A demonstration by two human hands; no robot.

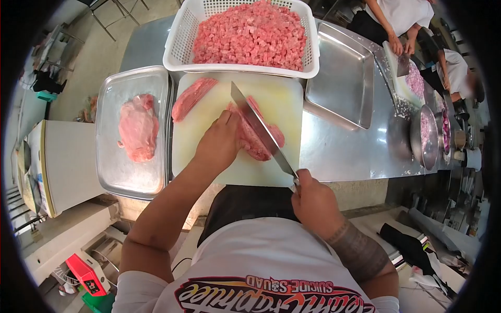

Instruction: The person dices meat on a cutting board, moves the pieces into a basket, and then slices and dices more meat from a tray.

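Observation:
My right hand [317,202] is wrapped round the handle of a long kitchen knife [264,134]. Its blade lies diagonally across a piece of raw meat [251,145] on the white cutting board [209,169]. With curled fingers, my left hand [219,140] grips the left side of that meat, close to the blade; the fingertips are partly hidden. Part of the meat shows to the right of the blade. A thick strip of meat [192,99] rests at the board's upper left, apart from both hands.
Behind the board stands a white basket [180,39] heaped with diced meat [250,34]. A metal tray [107,172] at left holds a large meat piece [138,128]. Another metal tray [339,86] lies right. Beyond it, co-workers' hands [402,44] work near chopped onion [415,83] and metal bowls [424,136].

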